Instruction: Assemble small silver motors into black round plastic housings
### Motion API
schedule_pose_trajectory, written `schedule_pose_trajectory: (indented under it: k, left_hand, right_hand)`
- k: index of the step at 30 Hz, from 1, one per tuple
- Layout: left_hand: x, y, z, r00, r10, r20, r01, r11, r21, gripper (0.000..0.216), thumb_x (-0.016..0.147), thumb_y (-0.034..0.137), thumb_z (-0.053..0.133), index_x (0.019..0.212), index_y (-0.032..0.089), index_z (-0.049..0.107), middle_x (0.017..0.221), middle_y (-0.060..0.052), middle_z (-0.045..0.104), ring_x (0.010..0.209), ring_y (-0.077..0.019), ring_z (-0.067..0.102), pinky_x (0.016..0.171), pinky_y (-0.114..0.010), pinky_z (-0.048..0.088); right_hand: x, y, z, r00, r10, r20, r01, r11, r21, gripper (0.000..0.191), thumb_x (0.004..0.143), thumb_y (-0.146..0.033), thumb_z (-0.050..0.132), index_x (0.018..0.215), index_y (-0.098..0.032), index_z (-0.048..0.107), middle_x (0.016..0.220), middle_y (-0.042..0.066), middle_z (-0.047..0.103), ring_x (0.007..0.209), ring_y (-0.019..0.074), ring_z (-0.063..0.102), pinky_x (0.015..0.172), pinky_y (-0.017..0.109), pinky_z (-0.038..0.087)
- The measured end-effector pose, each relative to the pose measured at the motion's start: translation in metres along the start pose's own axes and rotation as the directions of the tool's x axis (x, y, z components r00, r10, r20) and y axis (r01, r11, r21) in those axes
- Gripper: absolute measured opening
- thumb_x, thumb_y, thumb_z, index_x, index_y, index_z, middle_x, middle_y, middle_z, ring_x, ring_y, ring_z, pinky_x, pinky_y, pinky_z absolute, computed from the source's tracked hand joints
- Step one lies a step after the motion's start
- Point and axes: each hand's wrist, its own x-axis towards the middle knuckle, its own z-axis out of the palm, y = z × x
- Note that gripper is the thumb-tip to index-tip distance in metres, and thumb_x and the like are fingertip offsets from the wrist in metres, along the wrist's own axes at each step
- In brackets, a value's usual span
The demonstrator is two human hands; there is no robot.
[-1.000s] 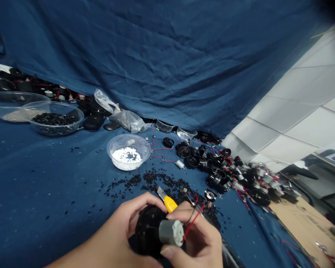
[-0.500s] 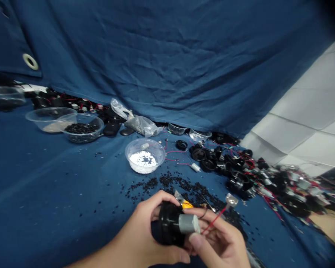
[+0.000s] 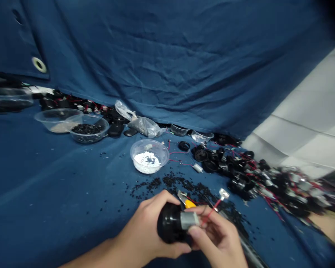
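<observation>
A black round casing (image 3: 169,223) sits in the curled left hand (image 3: 145,230) near the bottom of the view, with a small silver motor (image 3: 189,220) set against its end. The right hand (image 3: 214,238) pinches the motor, and a thin red wire (image 3: 213,209) runs out past it. Fingers hide much of the casing, and a yellow-handled knife (image 3: 190,203) shows only partly behind the hands. Black pellets (image 3: 173,182) scatter over a blue cloth (image 3: 58,193) below a clear bowl of white pellets (image 3: 149,156); a blurred heap of casings and wires (image 3: 268,186) lies right, before pale wall tiles (image 3: 296,137).
</observation>
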Motion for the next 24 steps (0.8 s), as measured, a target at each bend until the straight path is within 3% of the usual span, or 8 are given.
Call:
schedule_pose_trajectory:
  k: [8, 14, 24]
  left_hand:
    - [0.002, -0.010, 0.000, 0.998, 0.066, -0.005, -0.064, 0.985, 0.161, 0.051, 0.056, 0.017, 0.081, 0.099, 0.024, 0.054, 0.086, 0.004, 0.068, 0.071, -0.0148, 0.065, 0.064, -0.024, 0.049]
    - [-0.002, -0.007, 0.000, 0.993, 0.114, -0.024, -0.107, 0.976, 0.190, 0.049, 0.057, 0.016, 0.080, 0.098, 0.024, 0.054, 0.091, 0.002, 0.070, 0.075, -0.0153, 0.069, 0.066, -0.023, 0.052]
    - [0.001, 0.001, 0.002, 0.985, 0.142, -0.094, -0.126, 0.979, 0.161, 0.047, 0.053, 0.013, 0.080, 0.092, 0.025, 0.056, 0.079, 0.008, 0.068, 0.064, -0.0107, 0.064, 0.060, -0.018, 0.050]
  right_hand:
    - [0.004, 0.011, 0.000, 0.999, 0.008, 0.032, -0.010, 0.996, 0.089, 0.034, 0.071, -0.046, 0.083, 0.091, -0.019, 0.074, 0.063, -0.002, 0.056, 0.053, 0.0080, 0.047, 0.049, 0.018, 0.039]
    - [0.004, 0.010, 0.000, 0.996, 0.014, 0.086, -0.025, 0.991, 0.130, 0.037, 0.072, -0.048, 0.082, 0.089, -0.018, 0.071, 0.065, 0.000, 0.060, 0.052, 0.0093, 0.049, 0.048, 0.020, 0.043]
    - [0.007, 0.007, 0.001, 0.992, 0.025, 0.124, -0.046, 0.985, 0.168, 0.042, 0.072, -0.053, 0.081, 0.088, -0.016, 0.070, 0.064, 0.001, 0.062, 0.047, 0.0091, 0.049, 0.044, 0.020, 0.045]
